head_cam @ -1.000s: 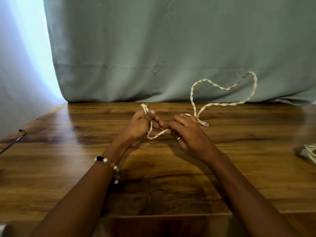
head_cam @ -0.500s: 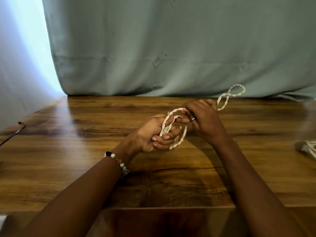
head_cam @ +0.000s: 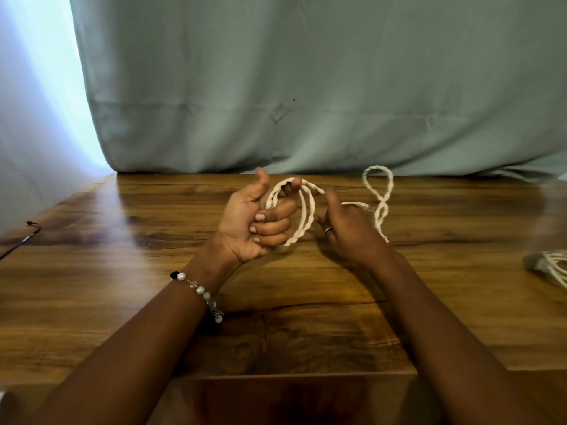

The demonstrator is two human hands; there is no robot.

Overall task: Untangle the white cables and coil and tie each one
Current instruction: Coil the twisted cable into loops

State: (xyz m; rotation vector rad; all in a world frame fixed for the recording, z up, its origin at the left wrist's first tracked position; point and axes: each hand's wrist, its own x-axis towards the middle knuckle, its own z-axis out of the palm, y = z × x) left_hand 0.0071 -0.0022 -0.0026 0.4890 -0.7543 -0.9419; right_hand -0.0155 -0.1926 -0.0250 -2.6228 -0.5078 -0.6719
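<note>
Left hand (head_cam: pixel 245 222) grip around coiled white cable (head_cam: pixel 302 222), mid-table (head_cam: pixel 122 271).

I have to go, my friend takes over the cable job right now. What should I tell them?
Left hand: fingers curled round the coil of white cable, a couple of loops made.
Right hand: holds the loose end of the same cable, which twists into a loop beside it, above the table.
Another white cable bundle lies at the table's right edge; whether it is tied cannot be told.
Done: coiling started.
Left: wind in the loose end, then tie the coil.
</note>
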